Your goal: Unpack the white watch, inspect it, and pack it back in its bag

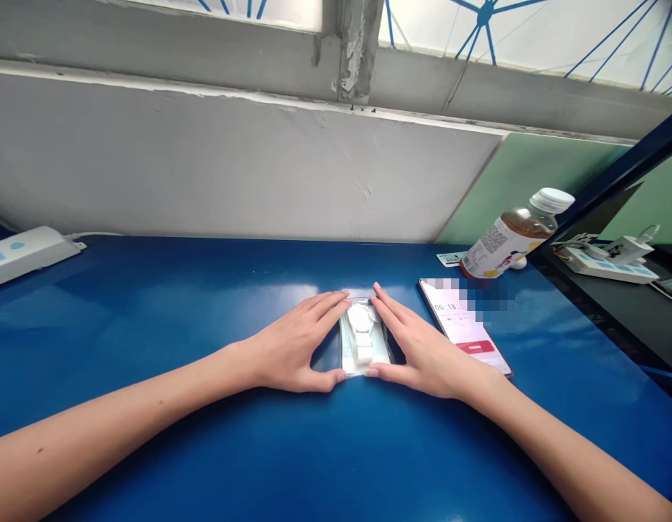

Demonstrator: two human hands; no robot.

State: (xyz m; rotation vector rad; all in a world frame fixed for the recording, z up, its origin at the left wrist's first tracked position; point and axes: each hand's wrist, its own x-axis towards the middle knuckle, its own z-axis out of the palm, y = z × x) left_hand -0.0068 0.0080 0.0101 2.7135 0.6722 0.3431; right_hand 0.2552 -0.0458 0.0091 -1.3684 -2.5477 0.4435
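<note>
Firstly, blue table (pixel 205 304): bears all items. Power strip (pixel 25 254): white, far left. Left hand (pixel 297 344), right hand (pixel 422 348): flat, fingers stretched out and unclenched, touching a clear bag on either side, thumbs at its near corners. Phone (pixel 466 326): screen lit, just right of right hand. Bottle (pixel 512 235): beyond phone. Clear bag (pixel 353 364): table centre, between hands. Watch (pixel 362 326): white, inside bag.

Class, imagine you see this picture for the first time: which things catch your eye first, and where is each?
The left hand and the right hand lie flat on the glossy blue table, framing a small clear packet with a white item inside. Right of them lies a phone with a lit screen, and behind it a capped bottle of brown liquid leans tilted.
</note>
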